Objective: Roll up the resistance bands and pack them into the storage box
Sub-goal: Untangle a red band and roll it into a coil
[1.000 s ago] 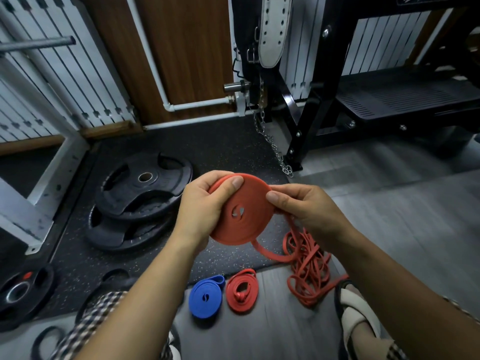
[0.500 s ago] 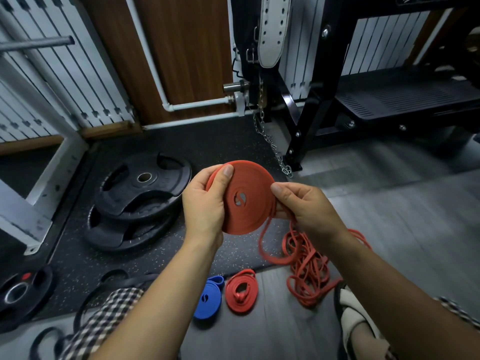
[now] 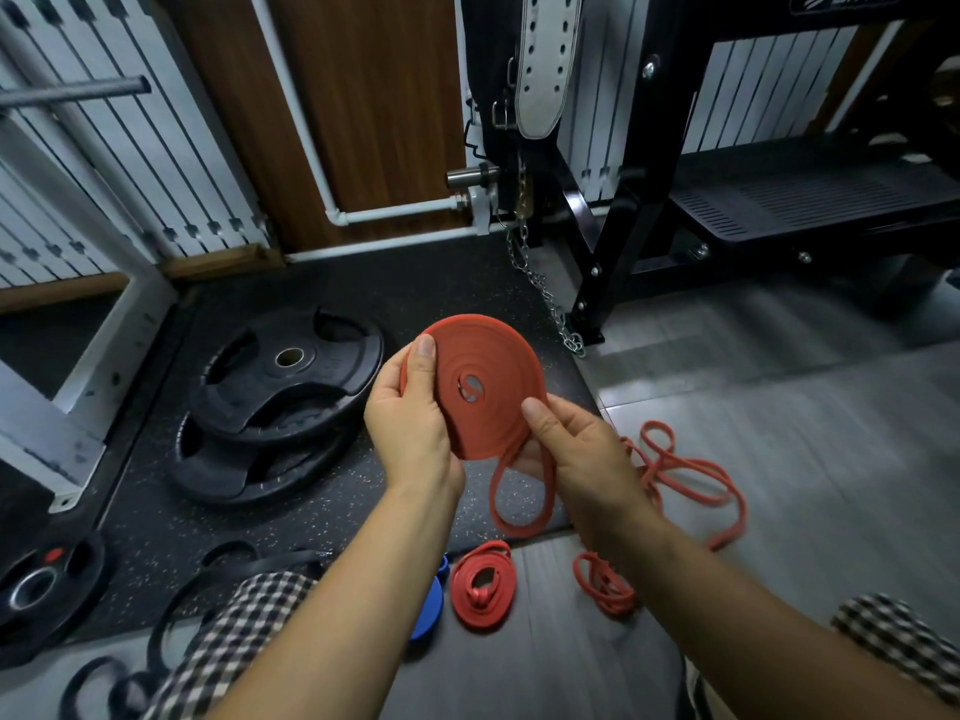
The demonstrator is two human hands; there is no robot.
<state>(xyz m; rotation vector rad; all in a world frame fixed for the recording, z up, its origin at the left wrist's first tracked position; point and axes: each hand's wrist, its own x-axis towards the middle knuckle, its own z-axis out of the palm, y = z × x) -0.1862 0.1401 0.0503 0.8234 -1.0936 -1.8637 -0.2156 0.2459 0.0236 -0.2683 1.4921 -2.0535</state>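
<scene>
**One more turn on the roll, tail still out**

My left hand (image 3: pixel 415 433) pinches the red coil (image 3: pixel 483 387) at its 9 o'clock edge, with the thumb flat on the face and the fingers curled behind. My right hand (image 3: pixel 582 459) has slid from the 3 o'clock rim down to about 5 o'clock. Its thumb is clamped on the outer wrap, where the loose tail (image 3: pixel 519 511) feeds in.

Since a second ago the coil has turned, and the heap on the floor has drawn out into slack loops (image 3: pixel 691 475) at 4 o'clock. I judge the winding well along, with several turns left. A small red roll (image 3: pixel 483 584) and a blue roll (image 3: pixel 431 605) lie at 6 o'clock. No storage box is in view.
</scene>
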